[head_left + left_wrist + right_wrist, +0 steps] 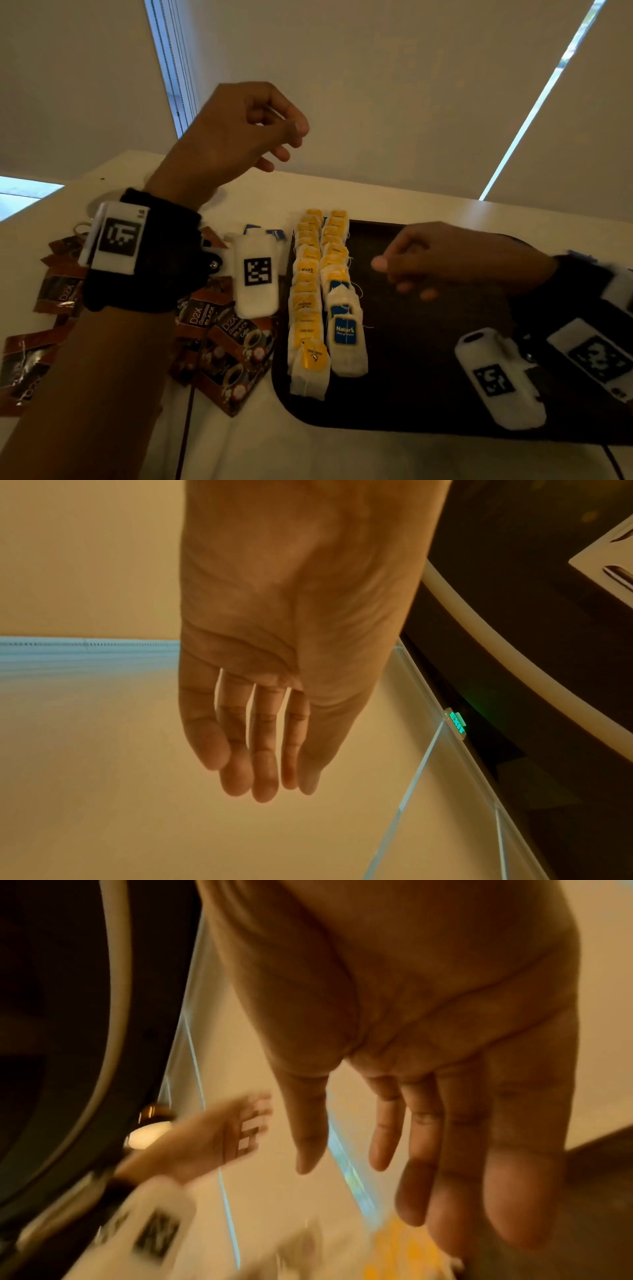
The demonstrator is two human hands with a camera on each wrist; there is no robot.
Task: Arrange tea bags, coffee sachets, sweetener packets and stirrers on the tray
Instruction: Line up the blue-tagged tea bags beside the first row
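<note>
we find the dark tray on the white table. two rows of tea bags lie along the tray's left edge, yellow-tagged at the far end, blue-tagged nearer in the right row. brown coffee sachets lie heaped on the table just left of the tray. the left hand is raised above the table, fingers loose, holding nothing. the right hand hovers over the tray beside the tea bags, fingers relaxed and empty.
</note>
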